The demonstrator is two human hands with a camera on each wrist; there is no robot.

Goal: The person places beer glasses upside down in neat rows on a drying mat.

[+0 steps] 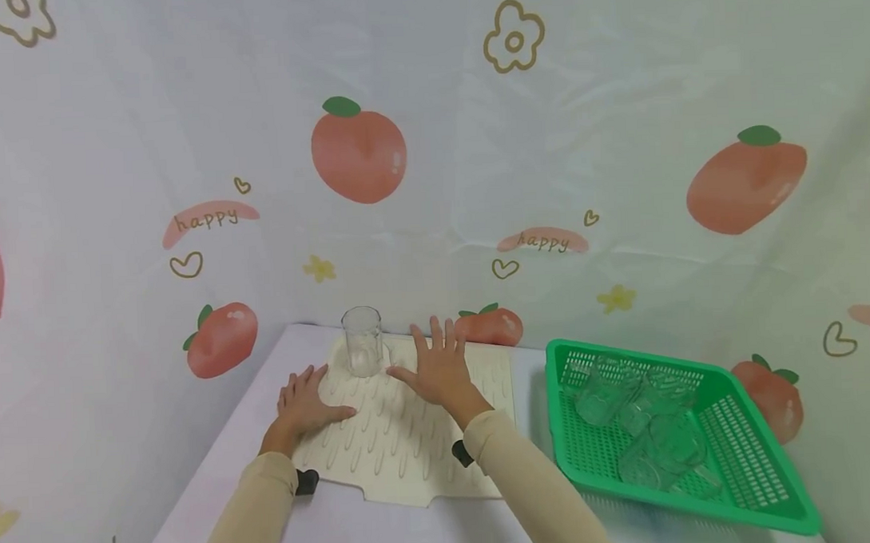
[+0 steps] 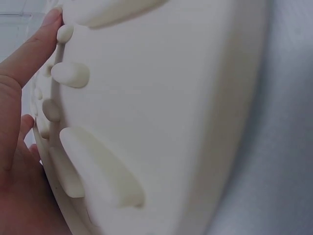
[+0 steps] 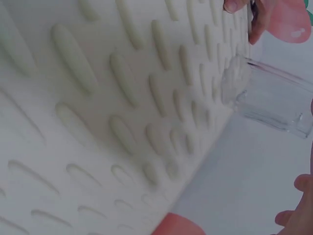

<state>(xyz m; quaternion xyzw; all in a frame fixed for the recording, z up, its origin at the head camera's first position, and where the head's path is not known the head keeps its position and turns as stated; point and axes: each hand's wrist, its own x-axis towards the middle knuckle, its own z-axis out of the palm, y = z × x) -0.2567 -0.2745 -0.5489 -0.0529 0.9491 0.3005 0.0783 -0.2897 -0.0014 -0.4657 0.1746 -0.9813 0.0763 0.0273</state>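
A clear glass mug point(image 1: 364, 342) stands upright near the far left corner of a cream drying mat point(image 1: 398, 464) with raised ridges. Its handle faces right. My left hand point(image 1: 304, 401) is at the mat's left side, with fingers spread and holding nothing. In the left wrist view a finger point(image 2: 36, 51) of that hand reaches to the ridges. To the mug's right, my right hand point(image 1: 442, 373) spreads its fingers, apart from the glass. The right wrist view shows the mug point(image 3: 274, 95) beyond the ridges, with part of the right hand point(image 3: 298, 210) at the edge.
A green plastic basket point(image 1: 765, 444) stands right of the mat, with several clear glass mugs point(image 1: 664, 451) lying in it. Behind the white table point(image 1: 233, 454) hangs a pale curtain point(image 1: 446, 191) printed with fruit, close to the mat's far edge.
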